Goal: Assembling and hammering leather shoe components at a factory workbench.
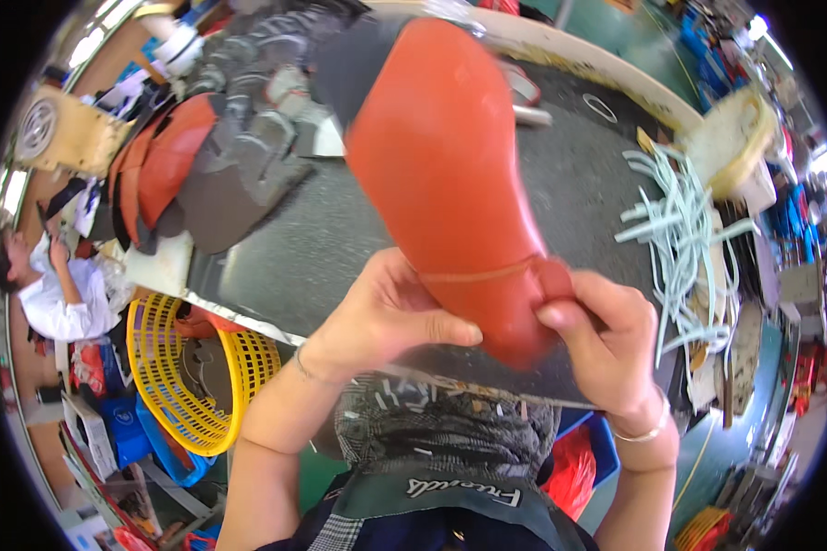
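Observation:
I hold up an orange-red shoe upper (441, 138) over the dark work table (294, 266). Its surface is smooth and curved, with a thin tan seam line across the lower part. A dark grey piece (354, 69) shows at its upper left edge; whether the two are joined I cannot tell. My left hand (386, 312) grips the lower left side, thumb lying on the front and fingers mostly hidden behind. At the lower right, my right hand (606, 335) pinches a small folded tab of the same red material between thumb and fingers.
Red and grey cut pieces (170, 161) are stacked at the left. Pale blue strips (675, 239) lie heaped at the right, near a cream tub (730, 138). A yellow basket (193, 404) stands low at the left. A person in white (60, 285) sits farther left.

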Demonstrator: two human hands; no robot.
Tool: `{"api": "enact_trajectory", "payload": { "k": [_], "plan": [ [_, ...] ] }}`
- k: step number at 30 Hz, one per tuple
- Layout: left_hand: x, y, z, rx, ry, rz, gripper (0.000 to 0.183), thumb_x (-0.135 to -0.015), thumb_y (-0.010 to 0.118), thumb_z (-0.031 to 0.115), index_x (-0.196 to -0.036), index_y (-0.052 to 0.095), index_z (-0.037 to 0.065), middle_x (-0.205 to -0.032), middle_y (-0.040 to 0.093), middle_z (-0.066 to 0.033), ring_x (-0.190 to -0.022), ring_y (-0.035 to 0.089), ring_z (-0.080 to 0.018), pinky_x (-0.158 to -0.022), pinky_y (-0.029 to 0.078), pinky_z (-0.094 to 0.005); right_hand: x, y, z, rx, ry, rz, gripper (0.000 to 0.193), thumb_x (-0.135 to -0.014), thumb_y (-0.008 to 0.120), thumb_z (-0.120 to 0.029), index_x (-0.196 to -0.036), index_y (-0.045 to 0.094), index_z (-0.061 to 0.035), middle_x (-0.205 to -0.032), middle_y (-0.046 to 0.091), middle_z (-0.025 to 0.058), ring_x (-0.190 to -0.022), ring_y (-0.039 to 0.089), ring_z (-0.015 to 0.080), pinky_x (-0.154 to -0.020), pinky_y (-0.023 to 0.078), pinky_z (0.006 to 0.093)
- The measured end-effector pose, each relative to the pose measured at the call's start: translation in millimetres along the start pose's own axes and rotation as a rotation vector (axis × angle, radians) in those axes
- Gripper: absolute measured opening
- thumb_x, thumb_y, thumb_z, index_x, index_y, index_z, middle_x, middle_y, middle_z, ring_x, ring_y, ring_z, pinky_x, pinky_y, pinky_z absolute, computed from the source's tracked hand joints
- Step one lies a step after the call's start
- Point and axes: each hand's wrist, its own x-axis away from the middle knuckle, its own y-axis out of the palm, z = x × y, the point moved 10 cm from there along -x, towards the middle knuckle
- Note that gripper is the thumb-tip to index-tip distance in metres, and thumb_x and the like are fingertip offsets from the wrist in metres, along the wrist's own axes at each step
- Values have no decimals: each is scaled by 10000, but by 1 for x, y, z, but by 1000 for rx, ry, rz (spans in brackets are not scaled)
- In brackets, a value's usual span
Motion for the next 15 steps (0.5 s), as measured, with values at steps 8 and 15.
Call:
{"api": "enact_trajectory", "payload": {
  "k": [8, 15],
  "plan": [
    [17, -85, 49, -147, 85, 397, 325, -847, 746, 8, -1150, 635, -36, -1054, 715, -104, -997, 675, -174, -948, 528, -358, -30, 29, 17, 291, 11, -459, 97, -870, 655, -11, -941, 677, 51, -793, 662, 181, -672, 633, 346, -628, 496, 361],
    [44, -68, 86, -2052, 389, 649, 667, -763, 808, 115, -1360, 523, 26, -1384, 532, -223, -1296, 516, -351, -1096, 398, -493, -32, 92, 68, 603, -142, -505, 314, -868, 650, -59, -1172, 617, 11, -1060, 631, 191, -986, 604, 354, -846, 481, 418]
  ]
}}
